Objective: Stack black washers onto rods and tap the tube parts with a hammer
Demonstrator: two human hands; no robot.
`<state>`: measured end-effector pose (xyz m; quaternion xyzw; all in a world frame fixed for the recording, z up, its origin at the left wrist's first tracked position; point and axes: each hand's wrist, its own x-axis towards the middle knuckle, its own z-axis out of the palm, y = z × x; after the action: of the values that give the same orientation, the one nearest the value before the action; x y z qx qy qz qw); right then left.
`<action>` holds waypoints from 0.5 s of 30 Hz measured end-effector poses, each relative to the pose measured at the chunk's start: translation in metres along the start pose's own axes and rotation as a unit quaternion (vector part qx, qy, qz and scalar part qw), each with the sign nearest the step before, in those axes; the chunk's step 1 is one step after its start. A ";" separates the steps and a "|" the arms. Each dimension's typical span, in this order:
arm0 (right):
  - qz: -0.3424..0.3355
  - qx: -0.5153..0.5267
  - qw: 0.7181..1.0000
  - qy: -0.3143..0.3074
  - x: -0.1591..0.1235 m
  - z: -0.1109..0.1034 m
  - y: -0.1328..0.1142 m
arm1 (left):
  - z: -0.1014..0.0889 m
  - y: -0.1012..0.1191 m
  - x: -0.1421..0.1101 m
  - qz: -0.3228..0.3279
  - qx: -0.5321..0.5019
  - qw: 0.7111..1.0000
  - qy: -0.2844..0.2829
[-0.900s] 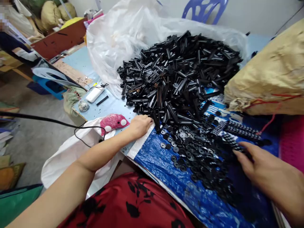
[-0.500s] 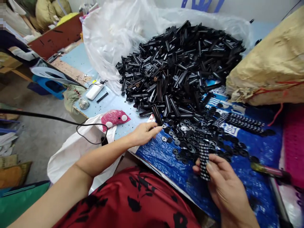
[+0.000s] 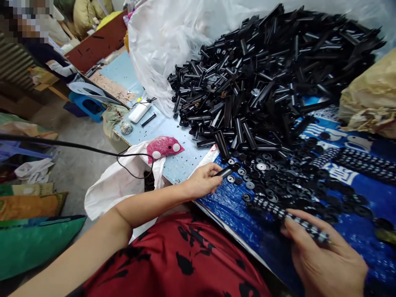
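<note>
My left hand [image 3: 206, 179] is closed on a short black plastic tube [image 3: 225, 171], which points toward the loose discs. In my right hand [image 3: 324, 247] is a slim black perforated cylinder [image 3: 272, 206] with rows of pale squares, tilted with its far end toward the left hand. Small black plastic discs [image 3: 250, 185] with holes lie scattered between and beyond both hands. Behind them rises a large heap of black plastic tubes [image 3: 247, 95]. More perforated cylinders [image 3: 368, 161] rest on the blue sheet at the right.
The blue plastic sheet [image 3: 238, 229] covers the near table. A pink packet [image 3: 165, 148], a white box [image 3: 140, 111] and a clear bag [image 3: 151, 49] lie leftward. A thin black cable [image 3: 77, 146] crosses the left side. A tan sack [image 3: 368, 95] stands right. Another person is partly visible at upper left.
My left hand has taken hold of a black tube. My right hand has turned the perforated cylinder from upright toward lying slantwise. The camera view has shifted.
</note>
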<state>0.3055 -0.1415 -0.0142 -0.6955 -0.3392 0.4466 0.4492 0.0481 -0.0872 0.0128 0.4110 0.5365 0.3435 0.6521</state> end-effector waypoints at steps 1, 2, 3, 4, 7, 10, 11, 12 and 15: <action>0.018 0.051 0.998 0.011 0.001 0.003 -0.002 | 0.000 -0.001 0.000 0.008 0.002 1.000 0.008; 0.039 0.092 0.995 0.017 0.002 0.006 -0.005 | -0.001 -0.002 -0.001 0.020 0.014 1.000 0.014; 0.060 0.123 0.991 0.014 0.003 0.010 -0.009 | -0.002 -0.002 -0.002 0.040 0.038 0.998 0.020; 0.080 0.146 0.986 -0.007 0.004 0.013 -0.014 | -0.003 -0.001 -0.003 0.067 0.070 0.995 0.025; 0.137 0.198 0.966 -0.091 0.004 0.024 -0.027 | -0.007 0.002 -0.011 0.174 0.194 0.965 0.038; 0.149 0.232 0.950 -0.143 0.000 0.034 -0.035 | -0.007 0.005 -0.018 0.226 0.243 0.942 0.039; 0.144 0.235 0.949 -0.151 -0.002 0.037 -0.037 | -0.006 0.005 -0.019 0.220 0.229 0.948 0.035; 0.139 0.235 0.949 -0.157 -0.003 0.039 -0.037 | -0.004 0.006 -0.020 0.202 0.198 0.959 0.024; 0.133 0.232 0.948 -0.171 -0.006 0.045 -0.034 | 0.006 0.009 -0.017 0.129 -0.004 0.991 -0.036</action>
<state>0.2591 -0.1200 0.0108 -0.5237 -0.2024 0.6812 0.4699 0.0510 -0.0996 0.0284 0.4859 0.4537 0.4116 0.6234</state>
